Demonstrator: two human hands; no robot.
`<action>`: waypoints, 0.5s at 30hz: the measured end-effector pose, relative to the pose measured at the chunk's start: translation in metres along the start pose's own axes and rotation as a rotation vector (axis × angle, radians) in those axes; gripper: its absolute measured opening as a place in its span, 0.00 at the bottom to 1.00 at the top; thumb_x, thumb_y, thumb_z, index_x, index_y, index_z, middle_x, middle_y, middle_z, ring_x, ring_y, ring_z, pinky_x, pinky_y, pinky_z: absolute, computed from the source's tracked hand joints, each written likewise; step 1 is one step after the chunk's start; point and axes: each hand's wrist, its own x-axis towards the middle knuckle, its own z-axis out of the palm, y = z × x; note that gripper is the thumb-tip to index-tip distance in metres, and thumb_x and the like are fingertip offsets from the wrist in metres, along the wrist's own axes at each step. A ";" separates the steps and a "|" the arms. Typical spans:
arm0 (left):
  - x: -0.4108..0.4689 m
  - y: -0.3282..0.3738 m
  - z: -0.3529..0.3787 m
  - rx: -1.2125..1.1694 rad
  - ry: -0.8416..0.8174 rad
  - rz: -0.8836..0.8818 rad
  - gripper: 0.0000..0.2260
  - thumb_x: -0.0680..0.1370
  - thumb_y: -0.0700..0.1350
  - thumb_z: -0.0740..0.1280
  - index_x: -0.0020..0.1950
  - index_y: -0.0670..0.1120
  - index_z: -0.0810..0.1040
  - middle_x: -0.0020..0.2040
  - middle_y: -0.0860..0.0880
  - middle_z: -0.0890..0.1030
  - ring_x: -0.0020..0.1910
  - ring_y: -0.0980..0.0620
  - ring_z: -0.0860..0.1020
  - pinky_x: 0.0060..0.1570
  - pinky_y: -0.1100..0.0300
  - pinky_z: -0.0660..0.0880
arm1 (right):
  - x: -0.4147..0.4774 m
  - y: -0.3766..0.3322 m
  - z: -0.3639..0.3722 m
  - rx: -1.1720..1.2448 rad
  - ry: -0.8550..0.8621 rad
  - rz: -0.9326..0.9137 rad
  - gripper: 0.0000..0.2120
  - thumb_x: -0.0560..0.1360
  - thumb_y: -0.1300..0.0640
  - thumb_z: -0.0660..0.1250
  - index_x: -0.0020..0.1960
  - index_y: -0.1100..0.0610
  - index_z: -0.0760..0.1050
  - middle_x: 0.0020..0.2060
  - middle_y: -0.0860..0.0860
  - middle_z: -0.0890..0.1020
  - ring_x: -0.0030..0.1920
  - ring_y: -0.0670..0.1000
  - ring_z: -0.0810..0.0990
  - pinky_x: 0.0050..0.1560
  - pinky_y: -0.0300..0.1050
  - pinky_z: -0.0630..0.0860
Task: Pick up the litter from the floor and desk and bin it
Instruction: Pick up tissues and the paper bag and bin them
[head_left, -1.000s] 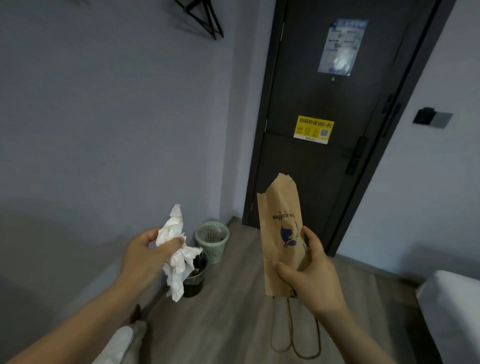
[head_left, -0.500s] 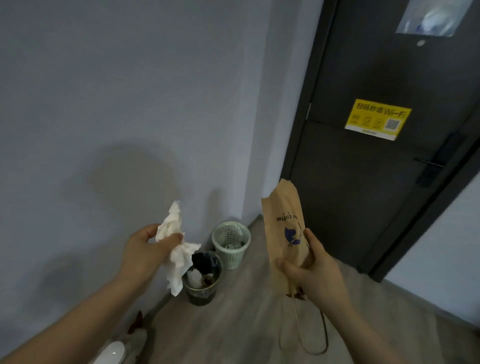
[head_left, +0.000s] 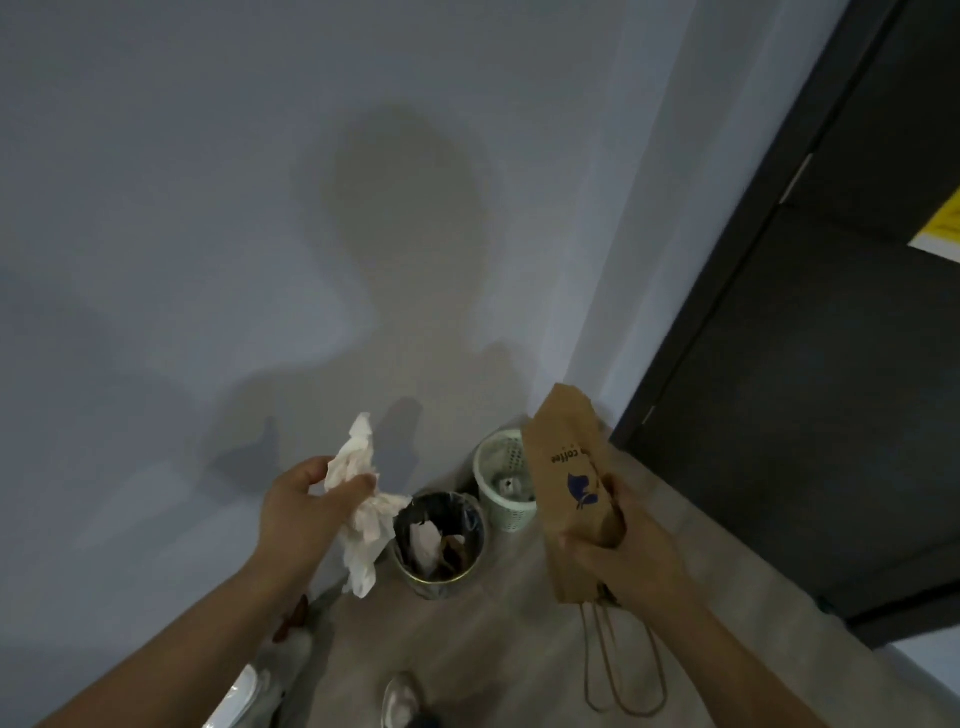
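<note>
While the left hand (head_left: 306, 512) pinches crumpled tissue (head_left: 363, 506) and the right hand (head_left: 631, 553) grips a paper bag (head_left: 569, 493), carrying ends; next, release both over the lined bin (head_left: 441, 545) below the tissue.

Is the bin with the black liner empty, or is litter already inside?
Not empty: white paper and brown scraps show inside the bin.
</note>
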 end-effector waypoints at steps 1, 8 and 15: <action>0.017 -0.003 0.005 0.016 -0.001 -0.014 0.05 0.70 0.42 0.76 0.38 0.49 0.80 0.32 0.51 0.82 0.37 0.47 0.80 0.42 0.50 0.76 | 0.017 -0.002 0.007 -0.014 -0.005 0.019 0.43 0.70 0.48 0.74 0.77 0.48 0.53 0.52 0.36 0.71 0.45 0.36 0.71 0.39 0.26 0.68; 0.126 -0.040 0.040 0.105 -0.025 -0.133 0.07 0.71 0.43 0.74 0.40 0.40 0.80 0.33 0.46 0.80 0.32 0.50 0.77 0.32 0.60 0.70 | 0.130 -0.003 0.070 -0.172 -0.138 0.132 0.40 0.72 0.45 0.70 0.76 0.47 0.52 0.62 0.44 0.75 0.54 0.45 0.75 0.52 0.40 0.74; 0.192 -0.107 0.076 0.250 -0.051 -0.263 0.08 0.71 0.45 0.74 0.39 0.41 0.80 0.34 0.39 0.81 0.33 0.46 0.78 0.34 0.54 0.74 | 0.211 0.025 0.141 -0.275 -0.329 0.236 0.39 0.68 0.44 0.71 0.74 0.46 0.56 0.56 0.44 0.79 0.54 0.49 0.79 0.48 0.42 0.75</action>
